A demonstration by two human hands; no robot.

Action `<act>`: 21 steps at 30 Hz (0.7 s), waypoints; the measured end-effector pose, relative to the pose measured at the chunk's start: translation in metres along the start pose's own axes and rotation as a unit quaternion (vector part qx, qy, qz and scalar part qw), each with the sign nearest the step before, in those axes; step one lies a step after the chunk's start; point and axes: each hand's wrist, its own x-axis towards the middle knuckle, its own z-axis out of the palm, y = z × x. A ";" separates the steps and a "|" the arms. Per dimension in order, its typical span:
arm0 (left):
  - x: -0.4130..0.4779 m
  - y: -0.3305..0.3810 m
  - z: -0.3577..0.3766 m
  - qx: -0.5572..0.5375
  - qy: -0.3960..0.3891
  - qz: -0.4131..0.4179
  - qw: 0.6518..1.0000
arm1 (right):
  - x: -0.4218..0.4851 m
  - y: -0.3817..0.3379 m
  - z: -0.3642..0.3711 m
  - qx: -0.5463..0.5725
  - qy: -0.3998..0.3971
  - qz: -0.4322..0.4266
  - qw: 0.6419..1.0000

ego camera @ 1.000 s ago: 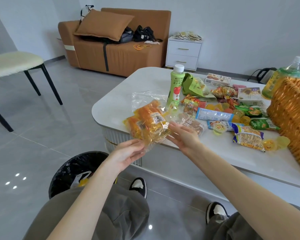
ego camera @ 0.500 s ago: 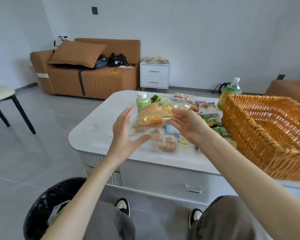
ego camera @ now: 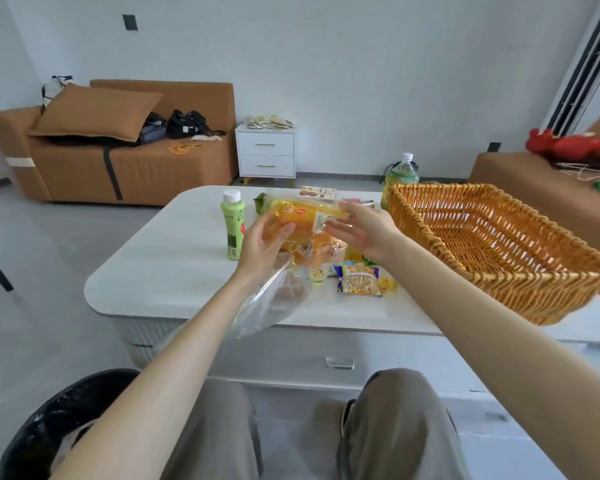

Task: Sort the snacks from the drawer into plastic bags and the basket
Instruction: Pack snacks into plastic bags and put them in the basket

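Head view: we see both hands raised above the middle of the bench (ego camera: 174,271), holding a bundle of orange snack packs (ego camera: 302,220) between them. Our left hand (ego camera: 264,247) grips the bundle from its left side, thumb curled over the front and fingers behind it. A clear plastic bag (ego camera: 267,310) covers the lower packs, and its slack film hangs down past the left wrist toward the bench edge. Our right hand (ego camera: 364,230) is spread, with fingers nearly straight, and touches the right end of the top pack, thumb above and fingers below.

The bundle is in the air, clear of the bench top, between a green bottle (ego camera: 233,226) standing upright on its left and the wicker basket (ego camera: 534,296) on its right. The basket sits at the right side of the bench, just beside our right forearm.

Below the hands, a yellow noodle packet (ego camera: 359,284) lies flat on the bench among a few small wrapped snacks. Behind the bundle lies a flat box (ego camera: 317,194), and a large drink bottle (ego camera: 401,174) stands behind the basket's far corner. A drawer handle (ego camera: 339,362) shows on the bench front. A black bin (ego camera: 49,427) stands on the floor by our left knee. A brown sofa (ego camera: 118,161) and a white nightstand (ego camera: 266,154) line the far wall.
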 end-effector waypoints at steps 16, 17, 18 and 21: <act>0.022 -0.019 -0.009 0.081 -0.074 -0.084 0.990 | 0.037 0.017 -0.008 -0.659 0.039 -0.337 0.671; 0.019 -0.022 -0.012 0.107 -0.094 -0.111 0.983 | 0.038 0.020 -0.008 -0.644 0.048 -0.335 0.686; 0.014 -0.027 -0.016 0.134 -0.124 -0.149 0.972 | 0.039 0.023 -0.008 -0.631 0.057 -0.332 0.699; -0.002 -0.053 -0.031 0.286 -0.200 -0.191 0.917 | 0.040 0.025 -0.006 -0.600 0.078 -0.330 0.724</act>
